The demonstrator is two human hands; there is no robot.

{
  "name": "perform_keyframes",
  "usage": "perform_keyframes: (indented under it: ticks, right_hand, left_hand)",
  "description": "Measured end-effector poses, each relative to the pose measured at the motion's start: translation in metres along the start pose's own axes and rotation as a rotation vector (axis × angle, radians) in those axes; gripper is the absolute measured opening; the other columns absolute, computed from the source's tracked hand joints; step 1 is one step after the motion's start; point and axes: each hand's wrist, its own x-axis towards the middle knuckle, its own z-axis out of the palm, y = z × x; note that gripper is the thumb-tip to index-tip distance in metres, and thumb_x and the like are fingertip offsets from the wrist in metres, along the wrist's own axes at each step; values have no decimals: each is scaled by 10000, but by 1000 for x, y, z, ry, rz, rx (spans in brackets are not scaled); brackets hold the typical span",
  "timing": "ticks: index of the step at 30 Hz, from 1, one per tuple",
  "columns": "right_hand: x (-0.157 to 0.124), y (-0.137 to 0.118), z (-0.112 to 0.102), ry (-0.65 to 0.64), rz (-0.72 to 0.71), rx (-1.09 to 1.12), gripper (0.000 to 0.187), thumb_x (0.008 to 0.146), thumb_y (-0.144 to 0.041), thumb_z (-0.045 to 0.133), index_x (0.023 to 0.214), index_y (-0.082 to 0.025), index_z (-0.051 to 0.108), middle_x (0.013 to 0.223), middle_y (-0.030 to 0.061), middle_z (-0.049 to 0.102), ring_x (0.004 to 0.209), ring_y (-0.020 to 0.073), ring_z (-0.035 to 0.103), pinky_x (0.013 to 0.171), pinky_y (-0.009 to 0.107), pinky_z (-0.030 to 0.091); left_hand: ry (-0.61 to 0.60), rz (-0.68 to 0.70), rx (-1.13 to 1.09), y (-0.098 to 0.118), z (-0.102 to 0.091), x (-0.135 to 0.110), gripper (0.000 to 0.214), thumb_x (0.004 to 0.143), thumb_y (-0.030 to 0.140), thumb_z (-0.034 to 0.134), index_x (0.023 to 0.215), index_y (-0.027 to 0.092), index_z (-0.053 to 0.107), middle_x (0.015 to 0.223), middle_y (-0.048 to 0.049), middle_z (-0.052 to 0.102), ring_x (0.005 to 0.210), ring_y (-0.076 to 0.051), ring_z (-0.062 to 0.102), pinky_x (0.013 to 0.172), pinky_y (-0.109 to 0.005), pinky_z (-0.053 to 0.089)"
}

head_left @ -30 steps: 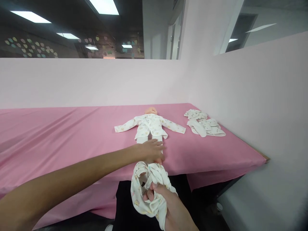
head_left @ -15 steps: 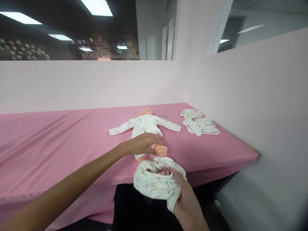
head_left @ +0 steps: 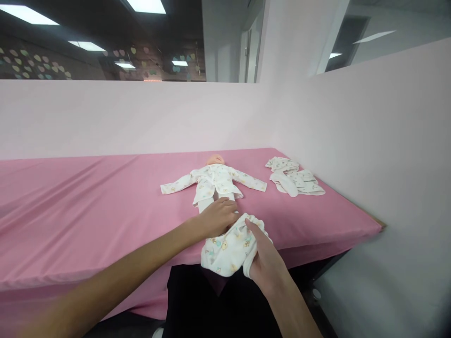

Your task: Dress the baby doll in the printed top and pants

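A baby doll (head_left: 215,180) in a white printed shirt lies on its back on the pink table (head_left: 88,202), head toward the far wall. My left hand (head_left: 218,217) is closed around the doll's lower legs. My right hand (head_left: 265,256) grips a bunched pair of white printed baby trousers (head_left: 229,246) at the doll's feet, near the table's front edge. The trousers cover the feet, which are hidden.
A small heap of matching baby clothes (head_left: 294,180) lies at the far right of the table. Pale pink partition walls (head_left: 369,141) close off the back and right sides. The table's right corner (head_left: 380,225) is close by.
The doll's bare feet, lifted by my left hand half a second ago, are now covered. My right hand has brought the trousers up over them onto the table edge.
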Motion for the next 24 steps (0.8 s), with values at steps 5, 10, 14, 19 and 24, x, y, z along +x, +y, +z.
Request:
perform_keyframes:
  ticks: [5, 10, 14, 19, 24]
  right_hand:
    - [6, -3, 8, 2, 16, -78, 369, 818, -368, 644, 1150, -214, 602, 842, 41, 707, 784, 212, 694, 693, 335, 566]
    - [-5, -5, 14, -77, 45, -103, 385, 852, -475, 569, 1114, -200, 636, 826, 49, 697, 804, 221, 681, 655, 316, 551]
    - [-9, -5, 13, -172, 23, -143, 394, 883, -525, 492, 1091, -227, 644, 889, 28, 686, 834, 195, 666, 656, 278, 534]
    - [-5, -2, 13, -112, 30, -99, 296, 853, -502, 572, 990, -251, 649, 877, -2, 653, 819, 163, 634, 631, 244, 524]
    - [-4, 1, 19, -27, -15, -27, 125, 810, -331, 673, 786, -225, 611, 702, -38, 571, 658, 107, 558, 574, 200, 496]
  left_hand:
    - [-82, -169, -664, 8, -27, -19, 294, 861, 87, 351, 941, 205, 608, 1005, -37, 613, 919, -173, 571, 742, -276, 451]
    - [-24, -542, -860, 53, -49, -43, 372, 906, 460, 441, 1197, 241, 514, 1271, -63, 556, 1105, -237, 549, 849, -337, 470]
    - [28, -552, -585, 85, -42, -41, 295, 849, 339, 531, 1112, 210, 495, 1198, -72, 569, 1043, -245, 545, 842, -369, 460]
    - [54, -544, -185, 86, -18, -25, 188, 851, 152, 403, 1002, 160, 513, 994, -83, 614, 860, -234, 578, 693, -343, 443]
    - [123, -458, -162, 68, -6, -21, 172, 885, 141, 342, 836, 183, 501, 824, -44, 611, 694, -189, 552, 566, -291, 334]
